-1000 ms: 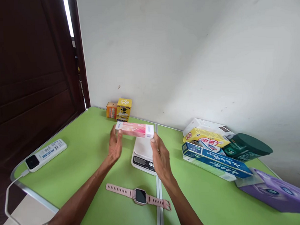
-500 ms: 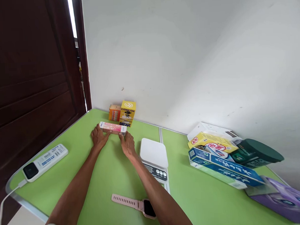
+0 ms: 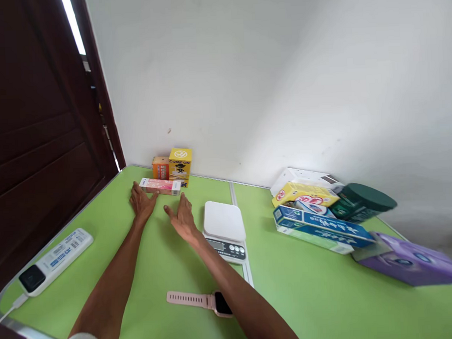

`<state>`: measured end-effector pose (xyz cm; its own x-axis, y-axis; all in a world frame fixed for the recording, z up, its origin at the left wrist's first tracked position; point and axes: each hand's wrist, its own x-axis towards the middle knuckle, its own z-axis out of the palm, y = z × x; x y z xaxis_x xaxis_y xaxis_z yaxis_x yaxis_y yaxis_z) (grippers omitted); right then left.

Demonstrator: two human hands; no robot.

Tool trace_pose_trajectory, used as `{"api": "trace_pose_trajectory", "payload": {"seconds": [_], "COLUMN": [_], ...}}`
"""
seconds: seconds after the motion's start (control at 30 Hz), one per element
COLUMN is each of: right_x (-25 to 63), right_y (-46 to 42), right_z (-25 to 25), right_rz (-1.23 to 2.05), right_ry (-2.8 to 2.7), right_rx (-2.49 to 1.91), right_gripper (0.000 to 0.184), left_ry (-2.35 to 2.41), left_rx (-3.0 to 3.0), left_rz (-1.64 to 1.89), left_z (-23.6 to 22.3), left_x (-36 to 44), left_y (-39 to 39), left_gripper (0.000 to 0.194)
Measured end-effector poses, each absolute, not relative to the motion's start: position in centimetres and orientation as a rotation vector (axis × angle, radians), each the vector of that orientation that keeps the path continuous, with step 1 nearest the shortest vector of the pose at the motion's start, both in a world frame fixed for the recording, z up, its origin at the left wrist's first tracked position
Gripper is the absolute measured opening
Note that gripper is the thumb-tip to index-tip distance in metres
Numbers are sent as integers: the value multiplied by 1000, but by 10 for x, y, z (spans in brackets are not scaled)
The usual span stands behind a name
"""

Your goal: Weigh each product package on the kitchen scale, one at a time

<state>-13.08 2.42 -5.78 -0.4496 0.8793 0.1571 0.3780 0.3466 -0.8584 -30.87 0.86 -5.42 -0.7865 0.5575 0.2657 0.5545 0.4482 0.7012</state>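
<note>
A slim pink-and-white box [image 3: 161,186] lies lengthwise on the green table, just in front of a yellow box [image 3: 180,164] and a small orange box [image 3: 160,168]. My left hand [image 3: 142,200] is at its left end, fingers beside the end and thumb spread along the front; whether it still touches is hard to tell. Apart from the pink box, below its right end, my right hand [image 3: 182,216] holds nothing, thumb and fingers apart. To the right of that hand sits a white kitchen scale [image 3: 224,222].
A pink-strapped smartwatch [image 3: 190,298] lies in front, partly under my right forearm. At left is a white device [image 3: 57,259] with a cable. On the right are a blue toothpaste box [image 3: 322,228], a yellow box [image 3: 305,194], a dark green tub [image 3: 362,202] and a purple pack [image 3: 413,256].
My right hand has let go of the pink box's right end and drawn back toward me. My left hand remains at the left end. The view has shifted a little.
</note>
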Motion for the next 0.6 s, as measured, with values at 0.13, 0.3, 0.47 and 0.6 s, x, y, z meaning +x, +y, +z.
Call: {"api": "trace_pose_trajectory", "payload": {"seconds": [0.13,0.3,0.47,0.6], "right_x": [-59,80,217,268], "right_y": [-11,4,59,89], "right_z": [-47,-49,-80,-93], "right_rz": [820,371,58,17], "right_ry": [-1982,-1693,-1278,-1099], "right_rx": [-779,-999,-1347,-1411], "right_gripper": [85,72,89,95], "left_ry": [2607,2558,2417,2037], "left_rx": [924,711,1001,1510], "left_rz": [1467,1593,1727,1745], "left_z": [-55,-39,0,21], "left_x": [-310,-291,-217,-116], "left_y": [-1,-11,0,14], "left_gripper": [104,88,75,70]}}
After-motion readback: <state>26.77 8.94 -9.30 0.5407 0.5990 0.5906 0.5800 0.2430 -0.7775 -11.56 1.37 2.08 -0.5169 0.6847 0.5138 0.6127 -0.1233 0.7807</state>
